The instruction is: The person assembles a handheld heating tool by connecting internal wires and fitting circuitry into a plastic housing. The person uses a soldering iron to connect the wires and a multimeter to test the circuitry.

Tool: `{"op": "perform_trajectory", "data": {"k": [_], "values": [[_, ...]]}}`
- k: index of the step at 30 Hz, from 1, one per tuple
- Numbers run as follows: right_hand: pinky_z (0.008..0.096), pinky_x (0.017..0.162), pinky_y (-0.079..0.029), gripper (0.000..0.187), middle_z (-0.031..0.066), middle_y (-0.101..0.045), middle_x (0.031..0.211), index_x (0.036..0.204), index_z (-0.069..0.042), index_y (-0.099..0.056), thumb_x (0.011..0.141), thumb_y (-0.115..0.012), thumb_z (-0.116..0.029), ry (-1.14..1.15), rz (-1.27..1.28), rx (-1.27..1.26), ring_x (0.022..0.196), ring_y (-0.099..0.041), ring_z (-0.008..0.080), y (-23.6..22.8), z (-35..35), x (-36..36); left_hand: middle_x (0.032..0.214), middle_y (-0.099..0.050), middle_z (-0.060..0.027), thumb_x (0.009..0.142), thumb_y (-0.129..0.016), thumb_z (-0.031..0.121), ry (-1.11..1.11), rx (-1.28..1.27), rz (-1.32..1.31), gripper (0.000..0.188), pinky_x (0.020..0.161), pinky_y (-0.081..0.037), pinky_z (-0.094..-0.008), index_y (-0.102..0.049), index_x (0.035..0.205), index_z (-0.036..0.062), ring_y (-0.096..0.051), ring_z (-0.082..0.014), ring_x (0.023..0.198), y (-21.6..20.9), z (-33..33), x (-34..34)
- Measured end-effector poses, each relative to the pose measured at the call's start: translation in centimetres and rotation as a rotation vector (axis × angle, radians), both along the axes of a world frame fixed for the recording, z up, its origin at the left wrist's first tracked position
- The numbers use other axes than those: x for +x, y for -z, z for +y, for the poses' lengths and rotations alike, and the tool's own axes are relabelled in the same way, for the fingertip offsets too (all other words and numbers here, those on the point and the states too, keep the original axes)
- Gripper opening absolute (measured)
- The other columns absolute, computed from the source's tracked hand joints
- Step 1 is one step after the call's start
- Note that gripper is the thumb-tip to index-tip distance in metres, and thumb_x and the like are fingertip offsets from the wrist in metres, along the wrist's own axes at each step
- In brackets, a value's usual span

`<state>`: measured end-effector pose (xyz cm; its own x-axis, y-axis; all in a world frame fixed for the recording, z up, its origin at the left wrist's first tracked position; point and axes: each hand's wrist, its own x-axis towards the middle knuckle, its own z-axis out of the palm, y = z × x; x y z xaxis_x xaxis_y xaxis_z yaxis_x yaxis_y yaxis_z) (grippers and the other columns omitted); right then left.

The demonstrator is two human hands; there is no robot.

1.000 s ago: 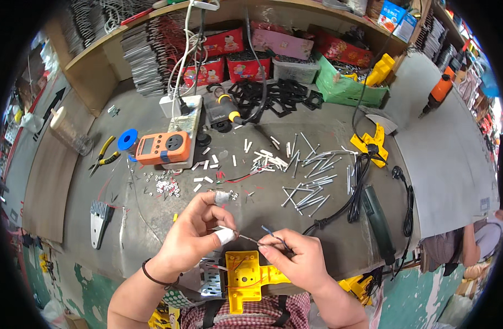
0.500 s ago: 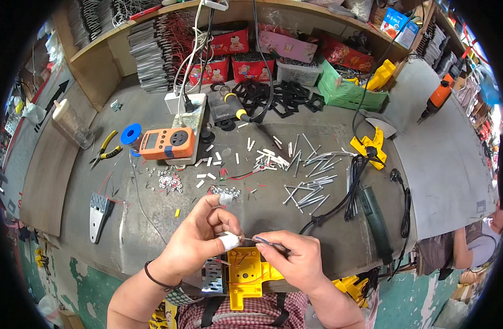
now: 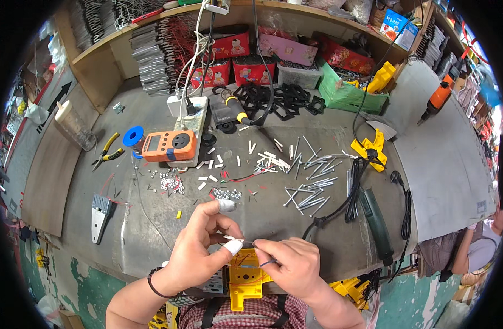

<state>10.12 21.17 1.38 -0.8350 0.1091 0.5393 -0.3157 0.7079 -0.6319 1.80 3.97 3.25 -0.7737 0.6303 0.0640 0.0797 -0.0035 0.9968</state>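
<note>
My left hand (image 3: pixel 199 241), with white wrapping on its thumb and index fingertips, pinches a small thin white piece (image 3: pixel 232 238), perhaps a short sleeve. Facing it, my right hand (image 3: pixel 292 263) is closed on a dark wire (image 3: pixel 269 262), whose tip nearly meets the white piece. Whether the two touch is too small to tell. Just below both hands, an open yellow plastic housing (image 3: pixel 246 290) with thin red wires inside sits at the table's front edge. A perforated metal plate (image 3: pixel 214 283) lies beside it, partly hidden by my left forearm.
Long screws (image 3: pixel 312 193), white sleeves (image 3: pixel 271 162) and small nuts (image 3: pixel 172 182) are scattered ahead. An orange meter (image 3: pixel 169 146), yellow-handled pliers (image 3: pixel 107 151) and a soldering iron (image 3: pixel 237 109) lie farther off. A dark green tool (image 3: pixel 376 227) and black cables are at right.
Both hands have shifted slightly, and the right fingers now pinch nearer the wire's tip. A white piece now shows between the left fingers. The whole view has moved a little.
</note>
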Motion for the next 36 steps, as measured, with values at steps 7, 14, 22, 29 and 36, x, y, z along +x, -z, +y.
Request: {"op": "perform_trajectory", "data": {"k": [7,14,22,29,36], "values": [[0.0296,0.046,-0.042,0.016,0.0041,-0.059,0.057,0.085,-0.006,-0.064,0.071,-0.072,-0.005,0.011,0.047,0.096,0.046,-0.056,0.0189,0.0,-0.1,0.3,0.094,-0.061,-0.0087,0.078,-0.063,-0.006,-0.012,-0.092,0.177,0.057,0.081,-0.053,-0.0306,-0.036,0.128,0.0039,-0.062,-0.0160,0.089,-0.1,0.0,0.7],[0.0304,0.048,-0.044,0.017,0.0037,-0.057,0.057,0.088,-0.006,-0.063,0.073,-0.071,-0.007,0.010,0.006,0.087,0.050,-0.058,0.0189,-0.1,-0.3,0.7,0.093,-0.060,-0.0107,0.078,-0.061,-0.011,-0.032,-0.167,0.406,0.059,0.079,-0.053,-0.0321,-0.035,0.128,0.0052,-0.063,-0.0180,0.089,0.1,0.0,1.4],[0.0309,0.051,-0.047,0.019,0.0080,-0.061,0.067,0.090,-0.004,-0.064,0.073,-0.070,-0.003,-0.036,-0.011,-0.058,0.057,-0.061,0.0220,-0.5,-0.2,0.5,0.094,-0.062,-0.0099,0.077,-0.063,-0.009,-0.005,-0.192,0.467,0.059,0.078,-0.054,-0.0312,-0.037,0.128,0.0034,-0.064,-0.0182,0.087,0.2,0.1,1.3],[0.0311,0.048,-0.046,0.014,0.0077,-0.060,0.063,0.084,-0.004,-0.062,0.073,-0.071,-0.004,-0.067,0.037,-0.087,0.049,-0.058,0.0221,-0.2,-0.2,0.0,0.096,-0.062,-0.0089,0.081,-0.061,-0.006,-0.030,-0.002,-0.007,0.054,0.079,-0.054,-0.0318,-0.036,0.128,0.0032,-0.062,-0.0156,0.091,-0.3,0.3,1.6],[0.0328,0.053,-0.049,0.016,0.0079,-0.062,0.067,0.084,-0.006,-0.059,0.072,-0.070,-0.006,-0.088,0.027,-0.055,0.059,-0.063,0.0243,0.6,-0.4,0.1,0.096,-0.063,-0.0086,0.080,-0.059,-0.007,-0.017,-0.001,-0.001,0.052,0.080,-0.053,-0.0311,-0.039,0.126,0.0037,-0.063,-0.0164,0.091,0.4,0.4,1.6]]}}
